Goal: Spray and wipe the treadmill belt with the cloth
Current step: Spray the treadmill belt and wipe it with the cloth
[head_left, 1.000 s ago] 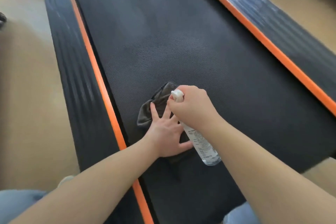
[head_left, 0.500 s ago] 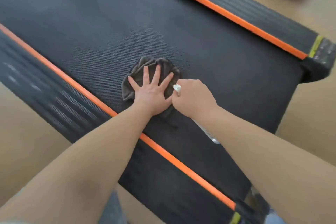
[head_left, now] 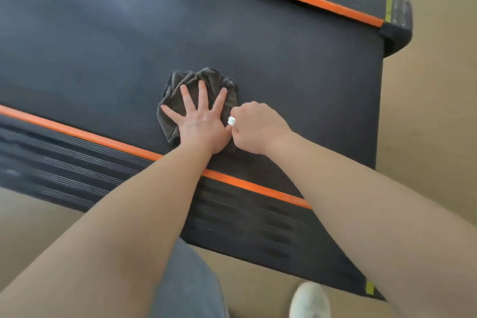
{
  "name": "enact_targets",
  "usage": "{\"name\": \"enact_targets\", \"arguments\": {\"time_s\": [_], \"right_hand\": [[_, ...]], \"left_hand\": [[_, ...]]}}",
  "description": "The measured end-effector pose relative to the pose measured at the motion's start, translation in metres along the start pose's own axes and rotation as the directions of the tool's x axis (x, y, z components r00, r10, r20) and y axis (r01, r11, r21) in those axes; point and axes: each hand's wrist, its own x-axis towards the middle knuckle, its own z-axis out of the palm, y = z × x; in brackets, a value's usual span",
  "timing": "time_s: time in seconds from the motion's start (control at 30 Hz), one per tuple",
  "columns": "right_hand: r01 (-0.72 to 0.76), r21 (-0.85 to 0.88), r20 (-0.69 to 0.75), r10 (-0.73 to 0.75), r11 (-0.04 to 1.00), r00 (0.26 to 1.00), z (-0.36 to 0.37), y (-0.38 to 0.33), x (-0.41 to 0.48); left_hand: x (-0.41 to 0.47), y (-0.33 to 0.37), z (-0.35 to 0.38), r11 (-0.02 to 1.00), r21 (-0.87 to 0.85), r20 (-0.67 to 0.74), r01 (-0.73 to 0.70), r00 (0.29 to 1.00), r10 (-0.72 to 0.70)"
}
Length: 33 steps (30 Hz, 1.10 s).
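On belt [head_left: 284, 59], cloth [head_left: 206, 77] under left hand [head_left: 201, 121], nearer the end

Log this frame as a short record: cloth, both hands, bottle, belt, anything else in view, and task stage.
cloth: dark grey, bunched, lying on the belt
left hand: flat, fingers spread, pressing on the cloth
right hand: curled round the spray bottle, right beside the left hand
spray bottle: only the white nozzle shows; body hidden
treadmill belt: black, textured, end of the deck in view
orange stripe: near side, crossed by the left forearm
shoe: white, on the floor
stage: wiping pose; whether spray is coming out cannot be told
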Motion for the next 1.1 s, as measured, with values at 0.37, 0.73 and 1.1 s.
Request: {"name": "enact_targets", "arguments": {"time_s": [0.37, 0.73, 1.1], "right_hand": [[0.145, 0.168, -0.169, -0.116, 0.975, 0.979, 0.002, 0.037, -0.005], [0.143, 0.281, -0.145, -0.106, 0.949, 0.984, -0.010, 0.051, 0.009], [0.039, 0.308, -0.306, 0.060, 0.951, 0.950, -0.027, -0.017, 0.046]], "left_hand": [[-0.001, 0.016, -0.002, 0.997, 0.028, 0.055, 0.069, 0.996, -0.070], [0.003, 0.022, -0.006, 0.990, 0.018, 0.090, 0.141, 0.986, -0.142], [0.007, 0.015, 0.002, 1.000, 0.021, 0.029, 0.009, 1.000, -0.010]]}}
